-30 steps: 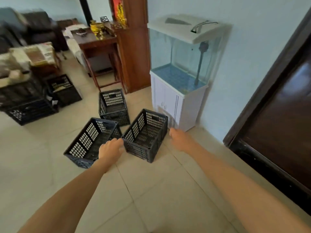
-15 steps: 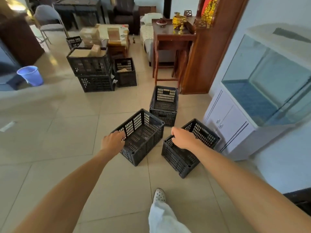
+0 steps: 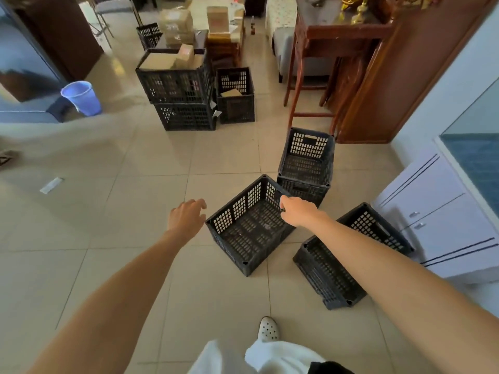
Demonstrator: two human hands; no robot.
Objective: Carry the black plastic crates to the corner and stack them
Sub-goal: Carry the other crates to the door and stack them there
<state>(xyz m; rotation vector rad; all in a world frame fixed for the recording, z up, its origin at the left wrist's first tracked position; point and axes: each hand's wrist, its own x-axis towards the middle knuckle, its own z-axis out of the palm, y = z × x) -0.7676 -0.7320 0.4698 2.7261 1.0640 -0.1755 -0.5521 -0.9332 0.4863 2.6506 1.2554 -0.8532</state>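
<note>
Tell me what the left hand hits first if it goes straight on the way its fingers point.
Probably the perforated side wall of the middle crate, just ahead of the left hand; depth is unclear.

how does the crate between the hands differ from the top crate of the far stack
The near crate is empty; the far crate holds cardboard boxes. The near crate sits on the floor, the right hand gripping its rim; the far crate rests on a lower crate. Both are black perforated plastic.
</note>
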